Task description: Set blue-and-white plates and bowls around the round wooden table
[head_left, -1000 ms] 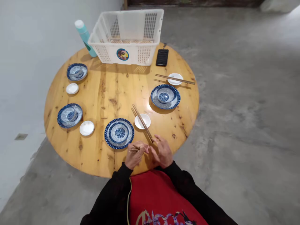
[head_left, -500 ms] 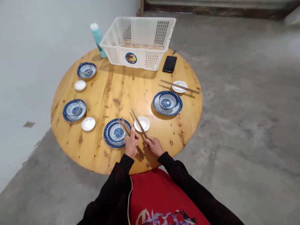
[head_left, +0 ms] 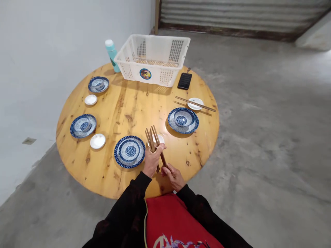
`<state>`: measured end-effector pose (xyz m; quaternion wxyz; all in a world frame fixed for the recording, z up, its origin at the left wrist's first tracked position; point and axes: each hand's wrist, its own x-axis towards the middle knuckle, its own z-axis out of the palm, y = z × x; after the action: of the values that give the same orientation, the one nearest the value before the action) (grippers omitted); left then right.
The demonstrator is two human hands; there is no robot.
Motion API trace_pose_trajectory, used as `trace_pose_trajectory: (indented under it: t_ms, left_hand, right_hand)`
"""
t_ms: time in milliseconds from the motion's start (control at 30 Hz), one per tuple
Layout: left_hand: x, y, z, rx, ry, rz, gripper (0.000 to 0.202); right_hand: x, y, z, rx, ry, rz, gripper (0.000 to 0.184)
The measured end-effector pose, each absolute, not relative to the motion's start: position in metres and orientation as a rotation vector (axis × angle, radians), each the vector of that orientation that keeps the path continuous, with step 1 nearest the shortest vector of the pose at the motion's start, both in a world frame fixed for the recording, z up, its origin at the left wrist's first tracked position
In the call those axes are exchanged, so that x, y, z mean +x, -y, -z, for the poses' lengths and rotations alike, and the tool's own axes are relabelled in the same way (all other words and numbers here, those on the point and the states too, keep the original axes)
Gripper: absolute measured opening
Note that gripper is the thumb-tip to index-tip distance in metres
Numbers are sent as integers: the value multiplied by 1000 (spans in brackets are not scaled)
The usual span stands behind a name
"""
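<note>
Left hand (head_left: 152, 161) clasps wooden chopsticks (head_left: 152, 146) while right hand (head_left: 174, 176) grips others by their lower ends at lower center of the frame, where a loosened hold could spill the splayed sticks onto the white saucer (head_left: 161, 138) partly hidden behind.

pass: tabletop (head_left: 144, 106) middle | above dish (head_left: 161, 138): chopsticks (head_left: 163, 159) block | far: basket (head_left: 156, 74) blocks

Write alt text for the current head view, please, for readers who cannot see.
The left hand and right hand hold chopsticks over the near side of a wooden table. Blue-patterned plates with bowls and small white dishes lie around it; a white basket and turquoise bottle stand farther back.
</note>
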<state>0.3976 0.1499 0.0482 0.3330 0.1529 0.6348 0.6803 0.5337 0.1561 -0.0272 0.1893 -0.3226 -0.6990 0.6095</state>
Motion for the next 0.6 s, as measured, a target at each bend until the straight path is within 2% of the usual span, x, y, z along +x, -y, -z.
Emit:
trace_pose_trajectory:
  t_ms: [100,200,500,600]
  left_hand:
    - [400,-144,-55,484,-1683,-1716,29]
    - [401,-138,-55,543,-1692,-1679,28]
    - [415,-136,-35,921,-1568,-1566,17]
    - [421,-135,-28,806,-1497,-1582,24]
  right_hand:
    - [536,-164,33,-901,2192,-1514,42]
    - [543,-181,24,-862,2255,-1392,33]
    - [532,-207,-76,-598,2067,-1297,47]
    - [519,-197,-89,-609,2016,-1363,31]
